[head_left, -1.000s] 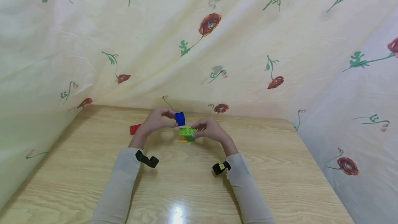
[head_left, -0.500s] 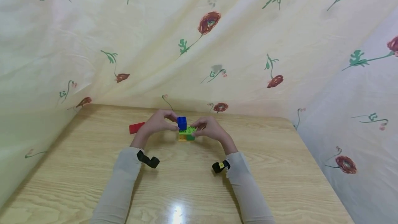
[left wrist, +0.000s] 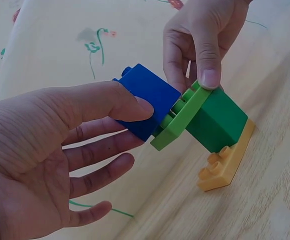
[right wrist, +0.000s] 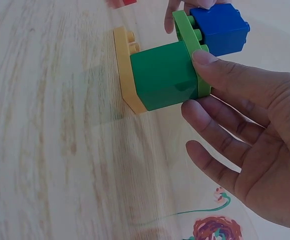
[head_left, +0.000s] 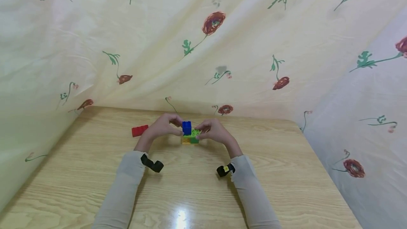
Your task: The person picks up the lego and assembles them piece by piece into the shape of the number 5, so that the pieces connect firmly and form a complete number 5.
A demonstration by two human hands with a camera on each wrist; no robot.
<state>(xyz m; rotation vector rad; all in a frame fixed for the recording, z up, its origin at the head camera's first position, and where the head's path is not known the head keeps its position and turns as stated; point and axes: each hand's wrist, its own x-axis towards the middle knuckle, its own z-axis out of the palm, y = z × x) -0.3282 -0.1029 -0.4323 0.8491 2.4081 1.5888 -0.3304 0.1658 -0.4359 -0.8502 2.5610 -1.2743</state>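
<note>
My left hand (head_left: 162, 126) pinches a blue toy brick (left wrist: 147, 95) between thumb and fingers. The brick sits over the left end of a flat light green plate (left wrist: 177, 127), studs up; whether it is fully pressed down I cannot tell. Beneath the plate's other end stands a dark green brick (right wrist: 164, 75), which rests on a yellow-orange plate (right wrist: 125, 70) lying on the table. Two studs or more of the yellow-orange plate show beside the dark green brick. My right hand (head_left: 216, 130) pinches the right end of the light green plate, thumb on its edge.
A red brick (head_left: 140, 130) lies on the wooden table (head_left: 190, 186), left of the left hand. Flower-patterned cloth (head_left: 165, 63) hangs behind the table and at both sides. Black camera mounts (head_left: 152, 163) sit on both wrists.
The left hand has brought the blue brick down and slightly right, from above the light green plate onto its left end. The right hand has kept its hold on the plate.
</note>
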